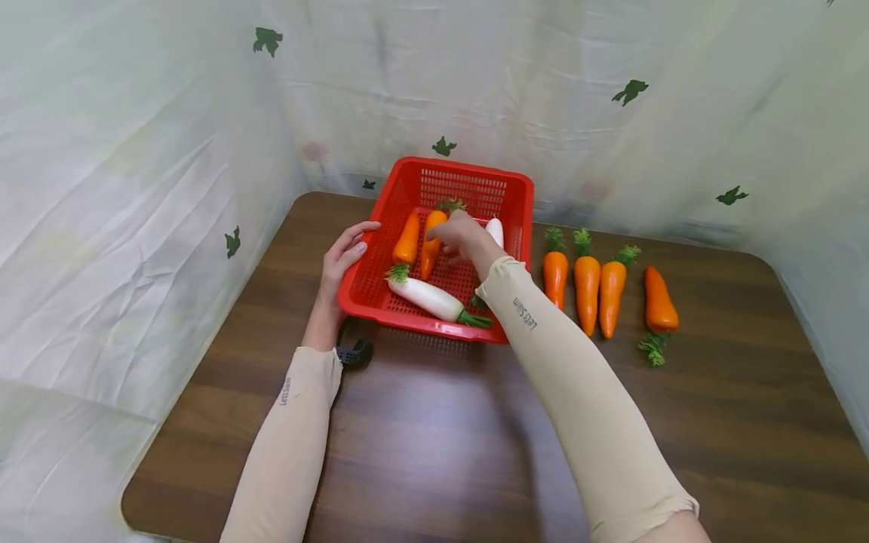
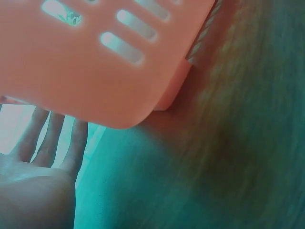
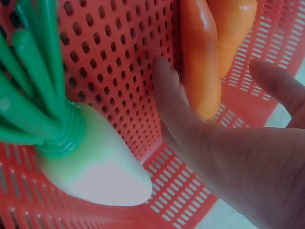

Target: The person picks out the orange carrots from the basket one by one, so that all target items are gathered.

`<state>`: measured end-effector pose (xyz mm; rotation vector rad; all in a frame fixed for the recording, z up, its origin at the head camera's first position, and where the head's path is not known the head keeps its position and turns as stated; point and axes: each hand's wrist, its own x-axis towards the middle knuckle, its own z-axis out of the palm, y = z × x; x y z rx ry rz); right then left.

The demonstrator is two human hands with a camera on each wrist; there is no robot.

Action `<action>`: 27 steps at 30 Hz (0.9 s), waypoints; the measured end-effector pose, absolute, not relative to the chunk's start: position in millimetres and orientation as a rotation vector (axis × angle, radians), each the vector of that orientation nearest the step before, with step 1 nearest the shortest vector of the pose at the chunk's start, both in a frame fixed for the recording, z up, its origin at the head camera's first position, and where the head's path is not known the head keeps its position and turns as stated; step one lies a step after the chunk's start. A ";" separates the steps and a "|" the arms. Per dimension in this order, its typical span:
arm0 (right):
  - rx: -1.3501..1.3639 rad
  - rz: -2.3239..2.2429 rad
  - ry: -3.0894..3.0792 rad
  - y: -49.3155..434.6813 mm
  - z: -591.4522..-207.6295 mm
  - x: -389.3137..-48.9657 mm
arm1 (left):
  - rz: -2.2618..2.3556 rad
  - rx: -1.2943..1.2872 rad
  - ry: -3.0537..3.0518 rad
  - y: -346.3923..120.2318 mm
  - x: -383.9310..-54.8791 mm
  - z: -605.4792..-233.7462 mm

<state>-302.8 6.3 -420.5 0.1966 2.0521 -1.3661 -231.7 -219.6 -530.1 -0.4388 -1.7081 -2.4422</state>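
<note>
A red plastic basket [image 1: 437,326] holds orange carrots and white radishes. My left hand [image 1: 337,260] is at its left side, fingers straight; in the left wrist view they reach past the basket wall [image 2: 71,71]. Inside the basket, my right hand [image 1: 465,232] is over a carrot [image 1: 428,259]. Seen from the right wrist, that carrot [image 3: 200,62] lies between the spread thumb and extended fingers, not gripped. Another carrot [image 1: 407,241] lies to its left. One white radish [image 1: 431,298] lies along the front; a second [image 1: 495,230] is partly hidden by my right arm.
Several carrots lie on the brown table [image 1: 421,437] right of the basket, the rightmost carrot [image 1: 658,302] with its leaves towards me. A dark strap [image 1: 356,353] is at my left wrist. Pale curtains [image 1: 475,83] hang behind and beside the table.
</note>
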 end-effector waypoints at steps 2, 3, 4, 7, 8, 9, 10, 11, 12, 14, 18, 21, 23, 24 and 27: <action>0.202 -1.368 2.050 6.0 -420.3 -303.6 | -2.450 -0.444 -1.702 -218.5 -232.0 -529.6; 0.204 -1.373 2.041 5.5 -420.0 -304.0 | -2.453 -0.444 -1.697 -218.3 -232.1 -529.6; 0.206 -1.376 2.033 4.7 -420.1 -304.4 | -2.456 -0.443 -1.694 -218.1 -232.1 -529.5; 0.211 -1.382 2.021 1.2 -421.5 -305.9 | -2.457 -0.446 -1.688 -218.1 -232.5 -529.1; 0.214 -1.383 2.023 -0.1 -422.3 -306.4 | -2.453 -0.447 -1.692 -218.2 -232.7 -528.9; 0.215 -1.379 2.032 -1.5 -423.2 -307.0 | -2.450 -0.448 -1.691 -218.3 -233.1 -528.7; 0.217 -1.372 2.046 -3.0 -424.4 -307.8 | -2.446 -0.449 -1.695 -218.4 -233.3 -528.5; 0.223 -1.364 2.063 -4.4 -425.5 -308.4 | -2.442 -0.449 -1.699 -218.4 -233.5 -528.4; 0.228 -1.353 2.083 -5.7 -426.6 -309.1 | -2.440 -0.450 -1.705 -218.4 -233.5 -528.3; 0.242 -1.315 2.131 -7.8 -428.5 -310.3 | -2.441 -0.450 -1.710 -218.3 -233.4 -528.4; 0.258 -1.259 2.178 -9.6 -429.5 -311.0 | -2.446 -0.455 -1.712 -218.1 -232.8 -529.2; 0.263 -1.277 2.153 -8.8 -427.5 -310.2 | -2.447 -0.458 -1.703 -218.4 -232.9 -529.4; 0.266 -1.297 2.120 -8.1 -425.7 -309.6 | -2.444 -0.455 -1.698 -218.7 -232.9 -529.4; 0.271 -1.302 2.102 -7.9 -424.8 -309.4 | -2.443 -0.454 -1.696 -218.9 -232.8 -529.5; 0.286 -1.305 2.060 -7.9 -422.8 -309.5 | -2.448 -0.453 -1.688 -219.9 -232.1 -529.8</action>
